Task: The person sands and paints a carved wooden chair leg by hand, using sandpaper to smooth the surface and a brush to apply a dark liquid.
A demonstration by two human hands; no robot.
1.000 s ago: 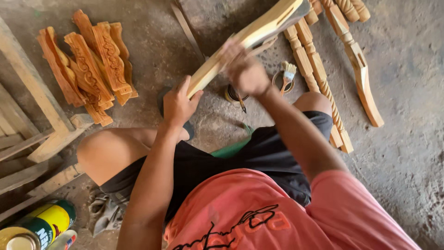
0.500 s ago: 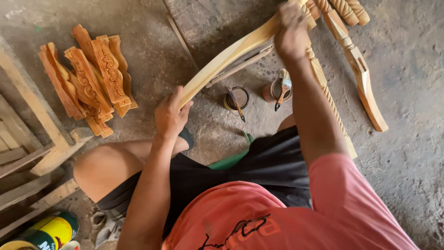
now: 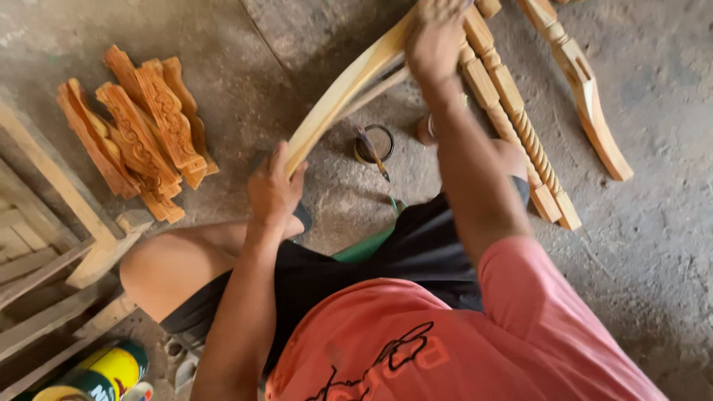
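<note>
left hand (image 3: 273, 191) clamped on curved wooden piece (image 3: 343, 90) lower end | right hand (image 3: 434, 44) closed on upper end | carved pieces (image 3: 137, 134) on floor (image 3: 653, 238)

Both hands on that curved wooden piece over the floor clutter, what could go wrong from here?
1. The small open tin with a brush sits right under the long curved pale wooden piece; a dip could tip it.
2. The left hand grips only the lower end and the right hand the far end, so the piece might twist or slip.
</note>
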